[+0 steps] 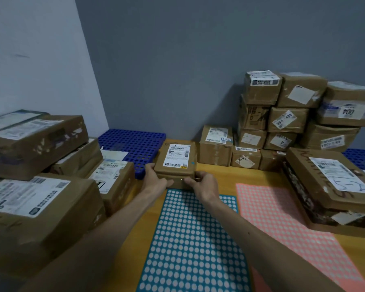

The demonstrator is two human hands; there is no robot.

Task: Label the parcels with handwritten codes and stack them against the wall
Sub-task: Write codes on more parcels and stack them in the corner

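A small brown parcel with a white shipping label on top sits at the far side of the yellow table, near the grey wall. My left hand grips its near left corner. My right hand grips its near right corner, thumb on the front face. A stack of several labelled parcels stands against the wall to the right. No pen is in view.
Several large parcels are piled at the left. Another large parcel with handwriting lies at the right. A teal dotted sheet and a pink dotted sheet lie on the table. A blue perforated pallet lies by the wall.
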